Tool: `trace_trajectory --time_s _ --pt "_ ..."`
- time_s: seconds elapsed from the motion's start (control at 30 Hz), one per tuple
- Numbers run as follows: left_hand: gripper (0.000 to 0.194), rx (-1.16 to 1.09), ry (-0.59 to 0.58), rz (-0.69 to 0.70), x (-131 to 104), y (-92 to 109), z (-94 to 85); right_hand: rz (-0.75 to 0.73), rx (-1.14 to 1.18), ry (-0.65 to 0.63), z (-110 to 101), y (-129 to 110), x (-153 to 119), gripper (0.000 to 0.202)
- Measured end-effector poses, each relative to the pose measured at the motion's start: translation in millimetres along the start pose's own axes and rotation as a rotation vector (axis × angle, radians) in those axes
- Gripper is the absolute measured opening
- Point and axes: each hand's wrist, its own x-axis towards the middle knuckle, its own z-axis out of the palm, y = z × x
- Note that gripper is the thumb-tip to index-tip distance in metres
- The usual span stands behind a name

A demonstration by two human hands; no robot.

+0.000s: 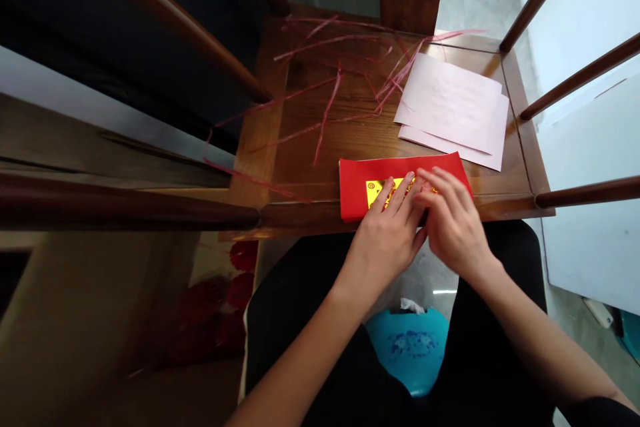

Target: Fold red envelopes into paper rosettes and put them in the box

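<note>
Here you are at the wooden seat (300, 173), and the red packet (380, 169) lies right along its near edge, long side running with that edge, yellow label (373, 192) facing up. Your left hand (387, 233) is on top of it, palm down, fingers stretched out and a little spread across the label, gripping nothing that shows! And your right hand (455, 223), over the packet's right half, has its fingers half curled, their tips close by the left fingers; whether they pinch anything, I can't tell. Up towards the seat's right side, you've got pale pink sheets (453, 103), at least two, the top one sitting askew on the one below. Thin pink strands (330, 105) sprawl over the seat's far and left parts, some trailing past its left edge. Dark rods (580, 81) rise along the seat's right side, your black-clad legs (295, 293) sit below its near edge, and between them, lower than the seat, there's a blue patterned object (415, 363).
</note>
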Motion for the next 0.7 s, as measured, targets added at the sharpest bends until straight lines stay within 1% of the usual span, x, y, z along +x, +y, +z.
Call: trace_trajectory --time_s 0.07,0.1,0.2,0.27,0.37,0.47,0.6,0.67,0.7 --pt "0.059 0.013 0.003 0.021 -1 0 3.2 -0.056 0.032 -0.063 9 -9 -9 0.055" --pt "0.060 0.023 0.004 0.024 -1 0 4.6 -0.058 0.022 -0.106 11 -10 -14 0.062" --pt "0.063 0.036 -0.003 0.019 -1 0 6.0 0.004 -0.056 -0.189 13 -5 -32 0.083" --pt "0.065 0.034 -0.013 0.019 -2 -2 4.9 0.052 -0.099 -0.191 12 2 -43 0.091" --pt "0.070 0.035 -0.013 0.004 -9 -6 3.4 0.107 -0.150 -0.141 12 9 -56 0.090" --pt "0.075 0.039 0.010 -0.046 -22 -9 4.1 0.147 -0.168 -0.091 11 13 -62 0.087" --pt "0.079 0.079 0.049 -0.129 -38 -9 5.8 0.123 -0.116 -0.014 6 16 -63 0.083" --pt "0.079 0.069 0.071 -0.161 -42 -7 5.9 0.109 -0.060 0.022 3 17 -63 0.076" --pt "0.079 0.053 0.082 -0.173 -43 -6 5.7 0.123 -0.034 0.042 1 17 -63 0.069"
